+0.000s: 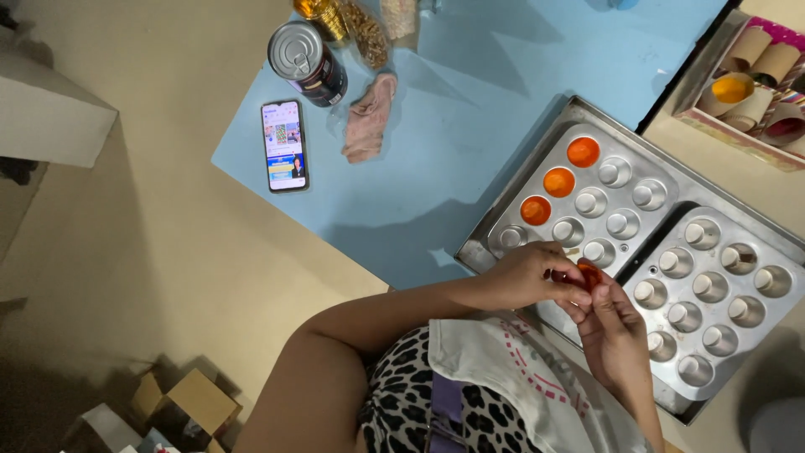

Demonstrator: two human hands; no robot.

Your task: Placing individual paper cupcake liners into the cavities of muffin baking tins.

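Note:
My left hand [524,275] and my right hand [610,323] meet over the near edge of a metal tray [503,218], and both pinch a small orange-red cup liner [589,273] between the fingertips. On the tray sit two silver mini-muffin moulds. The left mould [625,172] has three orange liners [558,182] in its far-left column; its other cups are bare metal. Every cup of the right mould [776,252] is bare.
A blue sheet [470,101] covers the table. On it lie a phone [284,146] with a lit screen, a tin can [306,63], a pink crumpled cloth [367,119] and clear bags of food [366,29]. A box of paper cups [755,84] stands at top right.

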